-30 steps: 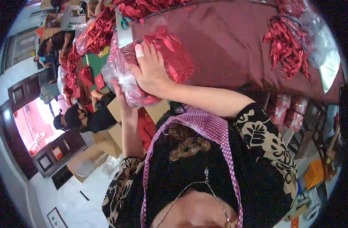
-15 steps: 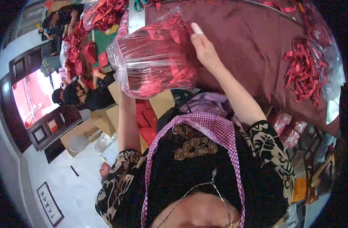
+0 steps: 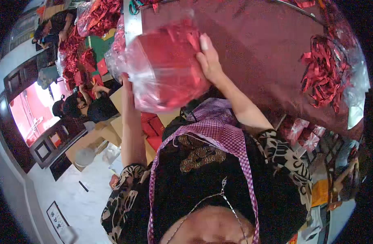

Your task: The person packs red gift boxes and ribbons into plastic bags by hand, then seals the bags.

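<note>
A clear plastic bag (image 3: 166, 67) with red ribbon-like material and a flat red piece inside is held up in front of me, over the table with the dark red cover. At its gathered left end, my left hand (image 3: 126, 81) grips the plastic, most of its fingers hidden behind the bag. On the other side, my right hand (image 3: 211, 59) grasps the bag's right edge, thumb and fingers bent against it. The bag is somewhat blurred by motion.
A heap of shiny red ribbons (image 3: 324, 75) lies at the right on the dark red cloth (image 3: 259, 49). More red bundles (image 3: 99, 18) are at the upper left. Co-workers (image 3: 86, 103) in dark clothes work at the left. Cardboard boxes (image 3: 86, 146) stand below them.
The bag has turned, now showing a smooth red face, and shifted slightly left. My right fingers, stretched out before, are now bent against its edge.
</note>
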Demonstrator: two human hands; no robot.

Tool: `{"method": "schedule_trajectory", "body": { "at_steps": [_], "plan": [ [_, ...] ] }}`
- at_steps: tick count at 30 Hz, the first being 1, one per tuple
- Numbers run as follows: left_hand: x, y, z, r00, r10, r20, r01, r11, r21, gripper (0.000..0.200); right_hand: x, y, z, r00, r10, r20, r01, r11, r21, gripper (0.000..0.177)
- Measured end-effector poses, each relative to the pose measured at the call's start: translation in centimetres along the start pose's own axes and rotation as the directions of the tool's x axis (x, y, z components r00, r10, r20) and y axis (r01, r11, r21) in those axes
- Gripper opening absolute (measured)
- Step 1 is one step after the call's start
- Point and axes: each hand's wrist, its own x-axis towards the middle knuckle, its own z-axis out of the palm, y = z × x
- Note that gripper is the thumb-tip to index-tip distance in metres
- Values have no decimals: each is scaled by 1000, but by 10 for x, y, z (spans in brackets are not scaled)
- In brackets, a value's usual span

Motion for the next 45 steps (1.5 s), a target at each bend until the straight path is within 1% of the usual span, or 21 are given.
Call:
{"method": "schedule_trajectory", "body": {
  "at_steps": [1, 4, 5, 7, 8, 9, 11, 13, 14, 15, 16, 17, 21, 24, 27, 30, 32, 34, 36, 41, 45],
  "plan": [
    [-22, 26, 35, 996, -70, -51, 66, 995, -73, 66, -6, -1, 8, 999, -27, -32, 31, 991, 128, 56],
    [9, 0, 12, 999, -34, -29, 31, 996, -89, 65, -8, 9, 0, 999, 12, 38, -19, 982, 189, 58],
    [-4, 8, 21, 1000, 1, -20, -1, 999, -39, 65, 1, 11, -13, 987, 125, 105, -152, 936, 316, 57],
    [-7, 8, 22, 999, 40, -3, -40, 999, 13, 64, 20, 5, -45, 967, 252, 29, -244, 888, 390, 58],
    [0, -3, 11, 996, 43, 76, -36, 995, -93, 66, 24, 30, -42, 988, 104, -110, -58, 930, 363, 57],
    [4, -10, 4, 987, 52, 152, -21, 980, -197, 68, 25, 20, -48, 988, 106, -111, -59, 929, 364, 57],
    [5, -15, -5, 989, 65, 135, -38, 980, -195, 69, 19, -5, -66, 953, 302, -39, -215, 759, 615, 54],
    [2, -14, -8, 985, 94, 143, -44, 946, -321, 71, 8, -43, -63, 889, 446, 103, -390, 621, 680, 52],
    [1, -13, -7, 933, 122, 339, 35, 907, -420, 71, 3, -40, -52, 985, 166, -34, -134, 883, 449, 51],
    [3, -17, -11, 932, 121, 340, 36, 906, -422, 71, -4, -51, -36, 984, 177, -18, -140, 836, 531, 54],
    [-6, -26, -12, 935, 120, 334, 32, 908, -417, 71, -9, -59, -26, 994, 112, -1, -97, 868, 486, 56],
    [26, -27, -1, 938, 118, 326, 29, 911, -412, 71, -11, -69, -21, 999, 48, 20, -52, 895, 443, 59],
    [10, -59, 0, 945, 115, 308, 17, 918, -396, 71, -8, -79, -15, 989, 111, 101, -142, 913, 382, 64],
    [24, -68, -5, 944, 122, 306, 1, 928, -374, 71, 4, -83, -22, 985, 80, 152, -140, 884, 446, 66],
    [36, -81, -8, 948, 125, 293, -12, 934, -356, 70, 15, -107, -49, 983, 31, 179, -86, 946, 312, 65],
    [4, -110, -16, 955, 116, 272, -17, 940, -340, 70, 28, -137, -82, 958, -114, 263, 60, 977, 203, 65],
    [-31, -126, -34, 958, 114, 263, -21, 943, -331, 70, 33, -135, -90, 945, -129, 302, 67, 976, 207, 65],
    [0, -139, -9, 961, 110, 255, -24, 947, -322, 70, 36, -126, -92, 929, -142, 342, 72, 975, 210, 64],
    [25, -147, 3, 965, 102, 243, -24, 953, -303, 70, 35, -111, -84, 899, -54, 434, -37, 980, 197, 62],
    [50, -172, 8, 977, 73, 198, -19, 964, -264, 69, 24, -92, -69, 889, 0, 457, -94, 978, 184, 60],
    [50, -158, -66, 984, 77, 162, -36, 969, -245, 69, 25, -87, -70, 902, 50, 430, -153, 965, 210, 58]
  ]
}}
